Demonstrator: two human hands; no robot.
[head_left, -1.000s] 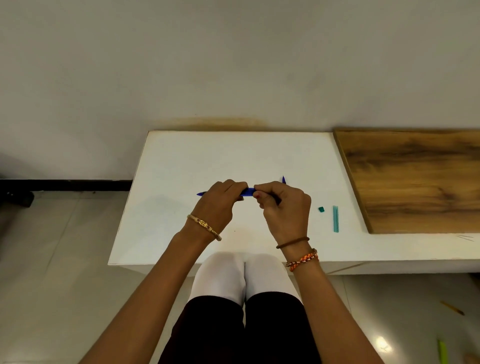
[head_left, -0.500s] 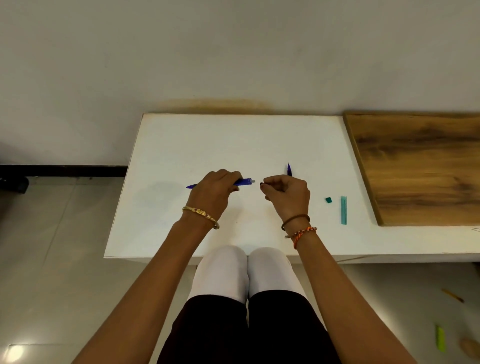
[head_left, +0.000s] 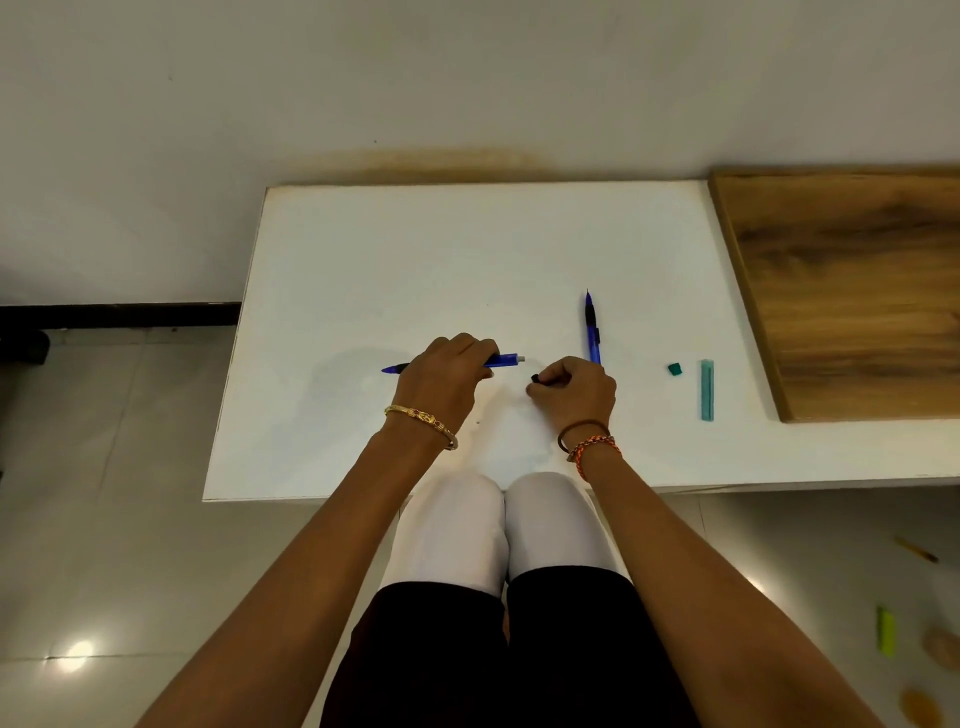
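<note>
My left hand grips a blue mechanical pencil that lies crosswise over the white table, tip to the left, white bare end to the right. My right hand is a little to the right, apart from the pencil, and pinches a small dark cap between thumb and fingers. A second blue mechanical pencil lies on the table just beyond my right hand, pointing away from me.
A small teal cap and a teal lead case lie to the right. A wooden board covers the table's right end. The wall stands behind the table. Small items lie on the floor at lower right.
My hands were together on the pencil; the right hand has pulled away to the right with the small cap, baring the pencil's white end. The view has shifted so the second pencil shows fully.
</note>
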